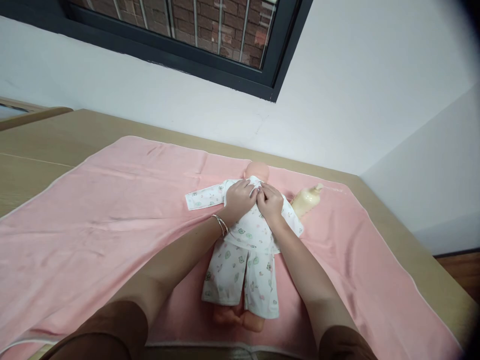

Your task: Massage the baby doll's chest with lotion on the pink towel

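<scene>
A baby doll (257, 171) lies on its back with its head away from me, dressed in a white printed baby shirt (247, 232) and matching trousers (227, 272). Bare doll feet show below the trouser legs. My left hand (240, 201), with bracelets at the wrist, is closed at the shirt's front just under the neck. Right beside it, my right hand (270, 202) pinches the shirt front near the collar. The fingertips of both hands nearly meet, and they partly hide what lies between them. One sleeve (204, 197) stretches out flat to the left.
A pale yellow bottle-shaped thing (307, 199) lies right of the doll, by the shirt's right sleeve. Under everything spreads a wrinkled pink blanket (112, 215) on a wooden table (48, 145). Behind stands a white wall (318, 110) with a dark-framed window (272, 75).
</scene>
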Available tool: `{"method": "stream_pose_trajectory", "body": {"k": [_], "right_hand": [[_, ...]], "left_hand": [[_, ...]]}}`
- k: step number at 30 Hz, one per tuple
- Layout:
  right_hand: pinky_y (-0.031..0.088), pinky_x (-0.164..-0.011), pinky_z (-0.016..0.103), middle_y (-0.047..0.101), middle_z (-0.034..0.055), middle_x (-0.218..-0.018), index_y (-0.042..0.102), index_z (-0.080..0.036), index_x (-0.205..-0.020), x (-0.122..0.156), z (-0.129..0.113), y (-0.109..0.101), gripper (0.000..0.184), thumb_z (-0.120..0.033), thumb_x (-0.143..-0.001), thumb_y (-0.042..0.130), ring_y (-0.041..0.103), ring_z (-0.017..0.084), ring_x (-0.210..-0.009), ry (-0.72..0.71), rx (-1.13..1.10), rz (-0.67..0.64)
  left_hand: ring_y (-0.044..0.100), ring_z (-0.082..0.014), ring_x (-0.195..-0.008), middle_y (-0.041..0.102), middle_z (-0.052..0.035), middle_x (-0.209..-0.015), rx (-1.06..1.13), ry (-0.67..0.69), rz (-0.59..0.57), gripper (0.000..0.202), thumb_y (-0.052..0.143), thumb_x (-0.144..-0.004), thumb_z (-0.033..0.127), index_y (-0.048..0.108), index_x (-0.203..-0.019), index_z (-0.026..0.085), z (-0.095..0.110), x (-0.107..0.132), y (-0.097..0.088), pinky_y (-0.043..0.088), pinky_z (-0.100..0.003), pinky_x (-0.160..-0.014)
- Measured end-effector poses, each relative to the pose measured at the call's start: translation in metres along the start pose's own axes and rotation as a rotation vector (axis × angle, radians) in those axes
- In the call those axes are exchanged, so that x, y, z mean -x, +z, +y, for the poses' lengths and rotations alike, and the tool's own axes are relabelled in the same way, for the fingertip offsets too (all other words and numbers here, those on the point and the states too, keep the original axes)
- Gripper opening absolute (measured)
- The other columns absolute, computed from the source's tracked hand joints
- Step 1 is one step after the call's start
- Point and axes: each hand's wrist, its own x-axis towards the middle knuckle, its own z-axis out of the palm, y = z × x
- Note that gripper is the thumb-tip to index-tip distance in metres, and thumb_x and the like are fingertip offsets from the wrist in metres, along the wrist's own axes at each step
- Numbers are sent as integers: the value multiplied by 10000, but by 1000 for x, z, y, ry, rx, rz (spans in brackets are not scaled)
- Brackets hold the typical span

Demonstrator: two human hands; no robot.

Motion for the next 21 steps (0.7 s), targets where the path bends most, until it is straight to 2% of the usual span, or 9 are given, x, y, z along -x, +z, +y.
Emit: {"method": "stream_pose_trajectory", "body": {"k": [4,10,15,21], "right_hand": [[417,-1134,429,685,108,-1317,755,-175,-1132,-4,-1,-1,385,-249,-956,420,593,245,-1296,56,17,-95],[278,-1179,560,558,98,-1480,639,-214,-1348,-9,-3,-2,444,-315,-1003,378,449,319,-1414,141,95,-229],[257,-1178,567,526,124,-1504,580,-195,-1402,-11,-3,-2,468,-338,-1009,369,455,326,-1396,156,140,-260],[282,-1164,525,557,127,-1473,601,-190,-1376,-11,-1,0,462,-317,-992,378,491,312,-1364,158,139,-247]], "left_hand": [[633,-261,-1160,714,-88,-1207,7,-25,-62,292,479,-935,220,746,-1054,208,-1,-6,-1,482,-424,-1048],[588,-279,-1200,670,-95,-1280,29,-64,-165,342,474,-932,238,687,-1199,217,-1,-11,-2,433,-463,-1089],[501,-325,-1327,601,-129,-1394,-16,-139,-177,381,487,-939,282,623,-1281,187,-1,-10,1,350,-534,-1161],[528,-329,-1294,621,-151,-1356,5,-169,-177,368,513,-927,297,612,-1250,152,0,-11,0,366,-522,-1145]]}}
